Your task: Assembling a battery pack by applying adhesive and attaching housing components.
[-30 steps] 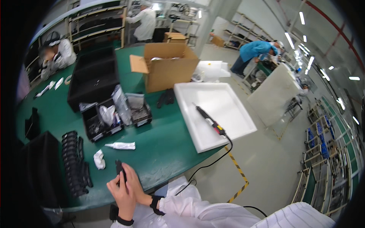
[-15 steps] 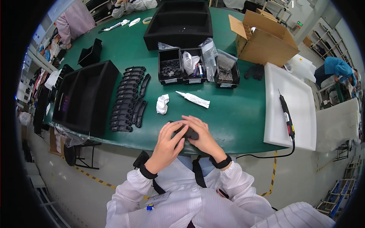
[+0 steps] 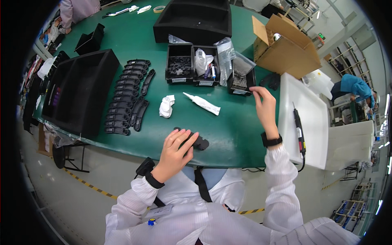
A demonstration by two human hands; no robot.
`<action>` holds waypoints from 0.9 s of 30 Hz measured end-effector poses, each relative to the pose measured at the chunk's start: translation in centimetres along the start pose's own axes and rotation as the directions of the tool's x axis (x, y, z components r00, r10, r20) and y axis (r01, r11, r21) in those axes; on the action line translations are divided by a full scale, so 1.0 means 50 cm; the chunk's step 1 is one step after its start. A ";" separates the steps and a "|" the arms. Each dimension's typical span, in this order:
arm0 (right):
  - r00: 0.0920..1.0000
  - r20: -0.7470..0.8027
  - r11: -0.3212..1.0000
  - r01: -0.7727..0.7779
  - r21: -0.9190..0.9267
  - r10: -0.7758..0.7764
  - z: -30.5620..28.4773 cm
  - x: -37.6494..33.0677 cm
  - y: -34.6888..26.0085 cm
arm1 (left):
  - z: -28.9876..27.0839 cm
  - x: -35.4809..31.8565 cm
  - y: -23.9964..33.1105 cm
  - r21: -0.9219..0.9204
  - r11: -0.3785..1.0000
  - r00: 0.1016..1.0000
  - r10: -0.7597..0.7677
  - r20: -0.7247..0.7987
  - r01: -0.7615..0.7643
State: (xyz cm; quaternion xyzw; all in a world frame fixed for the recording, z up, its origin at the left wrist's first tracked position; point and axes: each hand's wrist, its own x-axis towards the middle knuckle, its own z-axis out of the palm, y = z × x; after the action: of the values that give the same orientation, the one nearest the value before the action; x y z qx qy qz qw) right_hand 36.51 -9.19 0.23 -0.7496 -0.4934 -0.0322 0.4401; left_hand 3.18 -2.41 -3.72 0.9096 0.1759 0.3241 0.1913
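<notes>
The left hand (image 3: 176,152) rests spread on the black part (image 3: 199,143) at the near desk (image 3: 237,134) edge. The right hand (image 3: 265,107), fingers pinching, reaches the right small bin (image 3: 241,79); better keep the part pressed flat.

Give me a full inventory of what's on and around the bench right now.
black part: one, near table edge, under left hand
moulded strips: over a dozen, black, in rows left of centre
crumpled wipe: one, white, centre
tube: one, white, right of the wipe
small bins: three, black, in a row behind the tube, with bags in and beside them
large trays: two, black, left and far side
cardboard box: one, brown, open, far right
white tray: one, right end
electric screwdriver: one, black, on white tray
left hand: on black part
right hand: reaching at rightmost bin
</notes>
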 end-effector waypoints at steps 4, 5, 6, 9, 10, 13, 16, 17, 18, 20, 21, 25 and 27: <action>0.986 0.131 0.988 0.117 -0.101 -0.103 0.066 0.072 0.119 | 0.017 -0.012 -0.006 0.035 0.999 0.999 0.007 -0.033 -0.006; 0.978 0.175 0.977 0.142 -0.161 -0.114 0.084 0.078 0.151 | 0.023 -0.013 -0.005 0.030 1.000 0.999 0.008 -0.047 -0.007; 0.967 0.223 0.961 0.174 -0.214 -0.126 0.101 0.087 0.156 | 0.026 -0.014 -0.007 0.030 1.000 0.998 0.003 -0.063 -0.001; 0.948 0.284 0.905 0.245 -0.348 -0.147 0.136 0.097 0.161 | 0.025 -0.019 -0.006 0.034 0.999 0.997 -0.005 -0.079 0.008; 0.946 0.289 0.907 0.246 -0.342 -0.148 0.145 0.100 0.162 | 0.024 -0.020 -0.005 0.038 0.999 0.997 -0.013 -0.077 0.016; 0.954 0.289 0.831 0.222 -0.510 -0.078 0.155 0.116 0.184 | 0.026 -0.011 -0.005 0.026 1.000 0.996 0.003 -0.087 -0.001; 0.948 0.303 0.771 0.263 -0.580 -0.096 0.164 0.120 0.191 | 0.029 -0.010 -0.007 0.032 0.999 0.996 0.002 -0.089 0.000; 0.953 0.296 0.798 0.224 -0.559 -0.061 0.166 0.123 0.187 | 0.029 -0.010 -0.007 0.031 1.000 0.995 0.005 -0.099 -0.002; 0.946 0.311 0.770 0.264 -0.580 -0.090 0.162 0.121 0.184 | 0.029 -0.011 -0.008 0.029 1.000 0.994 0.007 -0.109 -0.004; 0.948 0.285 0.805 0.279 -0.523 -0.143 0.153 0.120 0.178 | 0.031 -0.012 -0.009 0.029 1.000 0.994 0.005 -0.111 -0.002; 0.946 0.290 0.808 0.281 -0.518 -0.143 0.150 0.117 0.173 | 0.031 -0.012 -0.009 0.027 1.000 0.993 0.011 -0.120 -0.008; 0.986 0.061 0.924 0.169 -0.342 -0.158 0.137 0.096 0.137 | 0.033 -0.016 -0.008 0.022 1.000 0.992 0.006 -0.125 -0.003; 0.996 -0.040 0.973 0.071 -0.221 -0.082 0.128 0.084 0.118 | 0.032 -0.017 -0.006 -0.016 1.000 0.991 0.002 -0.130 -0.004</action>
State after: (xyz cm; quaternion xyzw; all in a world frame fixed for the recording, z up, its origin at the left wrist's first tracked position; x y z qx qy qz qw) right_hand 40.70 -2.52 -5.37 -0.7729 -0.5046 -0.1215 0.3651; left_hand 3.58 -2.89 -5.47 0.8852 0.1842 0.3844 0.1864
